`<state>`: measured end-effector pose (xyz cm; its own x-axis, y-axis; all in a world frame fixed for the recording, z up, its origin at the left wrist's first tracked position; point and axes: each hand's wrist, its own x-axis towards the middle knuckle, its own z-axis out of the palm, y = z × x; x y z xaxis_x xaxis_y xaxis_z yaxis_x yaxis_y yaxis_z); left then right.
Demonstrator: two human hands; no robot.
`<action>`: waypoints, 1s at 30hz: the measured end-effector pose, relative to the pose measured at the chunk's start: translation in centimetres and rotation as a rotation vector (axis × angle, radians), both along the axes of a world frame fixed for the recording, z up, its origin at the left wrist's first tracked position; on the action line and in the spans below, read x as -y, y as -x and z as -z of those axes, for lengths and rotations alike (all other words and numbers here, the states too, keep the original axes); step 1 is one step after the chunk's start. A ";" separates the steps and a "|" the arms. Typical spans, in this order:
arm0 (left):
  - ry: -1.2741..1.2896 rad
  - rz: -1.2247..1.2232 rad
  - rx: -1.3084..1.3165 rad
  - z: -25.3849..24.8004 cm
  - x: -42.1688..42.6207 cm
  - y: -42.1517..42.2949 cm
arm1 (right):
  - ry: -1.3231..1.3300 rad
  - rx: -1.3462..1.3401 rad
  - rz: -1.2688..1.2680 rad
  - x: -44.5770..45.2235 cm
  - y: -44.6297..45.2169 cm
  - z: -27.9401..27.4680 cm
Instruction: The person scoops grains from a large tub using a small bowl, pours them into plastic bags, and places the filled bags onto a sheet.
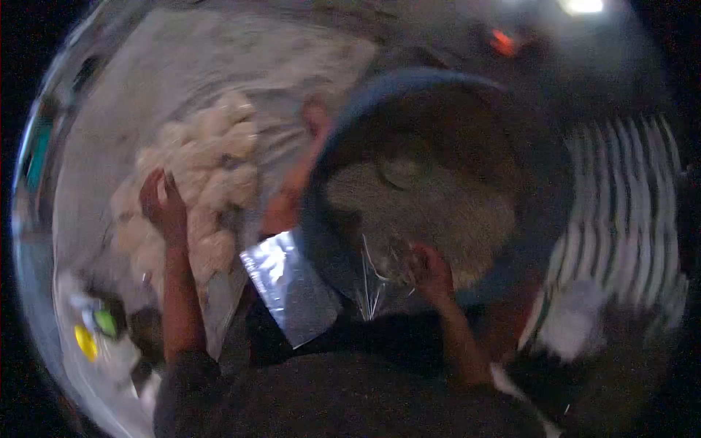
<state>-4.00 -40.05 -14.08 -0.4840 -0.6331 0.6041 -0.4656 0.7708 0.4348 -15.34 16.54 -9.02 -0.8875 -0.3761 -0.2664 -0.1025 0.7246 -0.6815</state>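
Observation:
My left hand (163, 208) is over a pile of rounded, pale filled plastic bags (219, 182) on the left. Its thumb and fingers are apart, with nothing visible between them; whether it touches a bag is unclear. At the near side of a large blue tub (544, 252), my right hand (432, 275) has its fingers closed on a clear plastic bag (372, 281). Loose, grainy pale material (460, 208) covers the tub's bottom, and a round bowl-like thing (401, 169) sits in it. A stack of shiny plastic sheets or bags (292, 288) lies left of the tub, near my lap.
A bare leg (286, 204) extends along the tub's left side. A pale sheet (292, 55) lies under the pile. Striped cloth (621, 212) is at right, with a white bundle (573, 317) on it. Small yellow (86, 342) and green (106, 322) items lie lower left.

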 end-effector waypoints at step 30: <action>-1.019 0.474 0.001 -9.8 -39.4 5.7 | 0.117 -0.365 0.322 0.9 10.1 3.8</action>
<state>-9.67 -0.66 -4.29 -0.8074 -0.5829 -0.0908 -0.2203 0.1552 0.9630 -25.41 15.68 -12.86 -0.9909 -0.0764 0.1105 -0.1329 0.6794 -0.7217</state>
